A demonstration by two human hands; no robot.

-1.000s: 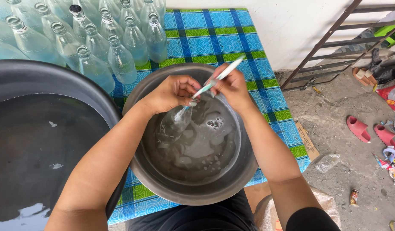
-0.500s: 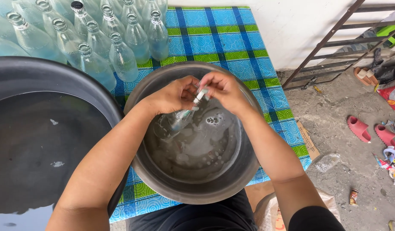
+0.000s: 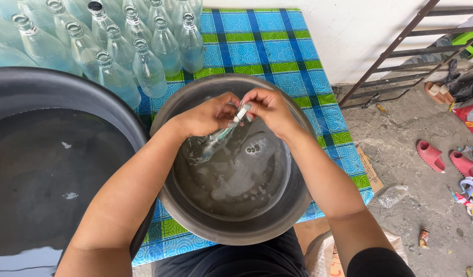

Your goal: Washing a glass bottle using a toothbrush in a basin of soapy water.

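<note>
I look down at two bare hands over a round grey basin (image 3: 195, 225). The left hand (image 3: 208, 115) is curled around the neck of a clear glass bottle (image 3: 211, 146). The bottle lies slanted, its bottom end dipped in the soapy water (image 3: 236, 179). The right hand (image 3: 270, 107) pinches a thin white brush handle (image 3: 241, 112) right at the bottle's mouth. Its fingers are closed tight on the handle. I think this is the scrubbing step, with the brush pushed deep inside the bottle. The next move needs a steady left hand and a straight pull or push on the brush, so the wet glass does not slip.

The basin holds cloudy water with bubbles. Beside it, on the left, a big black tub (image 3: 67, 87) holds dark water. Behind both, many clear bottles (image 3: 149, 72) stand upright and close together on a blue and green checked cloth (image 3: 277, 46). I cannot tell if they have water in them.
</note>
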